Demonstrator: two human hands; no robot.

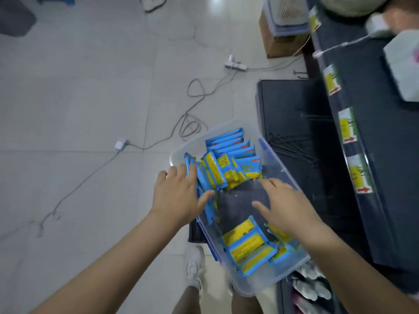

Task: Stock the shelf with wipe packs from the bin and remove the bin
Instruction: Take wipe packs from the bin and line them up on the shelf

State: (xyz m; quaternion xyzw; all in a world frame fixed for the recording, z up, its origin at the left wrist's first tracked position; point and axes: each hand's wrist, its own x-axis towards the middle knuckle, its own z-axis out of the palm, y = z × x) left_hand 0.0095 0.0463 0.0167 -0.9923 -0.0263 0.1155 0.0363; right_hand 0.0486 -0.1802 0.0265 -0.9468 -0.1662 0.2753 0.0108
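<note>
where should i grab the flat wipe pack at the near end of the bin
Pinch the flat wipe pack across its two long edges, coming straight down from above. It lies face up on other packs, edges exposed, and the clear bin wall blocks a sideways reach. The right hand hovers nearest.

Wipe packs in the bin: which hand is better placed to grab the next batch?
Left. The left hand touches the upright packs, thumb beside them; the right hand hovers open over the bare middle of the bin.

Clear bin [282, 169] on dark shelf [291, 103]
</note>
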